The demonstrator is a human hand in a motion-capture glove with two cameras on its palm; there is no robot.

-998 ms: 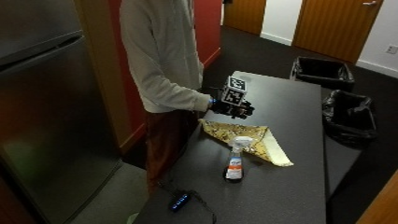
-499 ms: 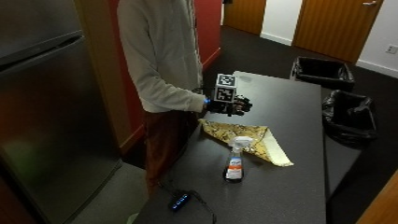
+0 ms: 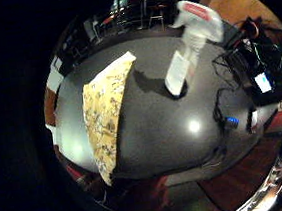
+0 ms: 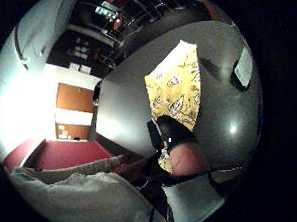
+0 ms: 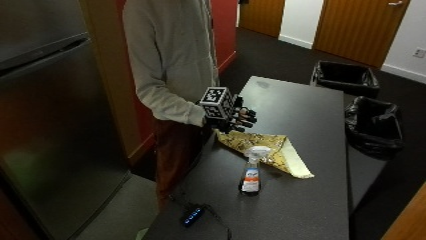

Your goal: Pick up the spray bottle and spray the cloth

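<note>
Dim indoor light is covering the room in the outside view, leaving the floor and fridge (image 5: 53, 125) dark. Overhead lamps are producing small white glare spots on the glossy dark table (image 3: 193, 126). The spray bottle (image 3: 188, 45) is casting a short dark shadow toward the cloth (image 3: 106, 114). In the thumb side palm view, a wall (image 4: 22, 97) is bleaching out under strong glare. Both palm views are bending straight table edges into curves, with detail smearing toward the rims.

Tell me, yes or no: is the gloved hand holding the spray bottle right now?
No. In the outside view the spray bottle stands alone on the table, while the gloved right hand hovers apart above the yellow cloth.
</note>
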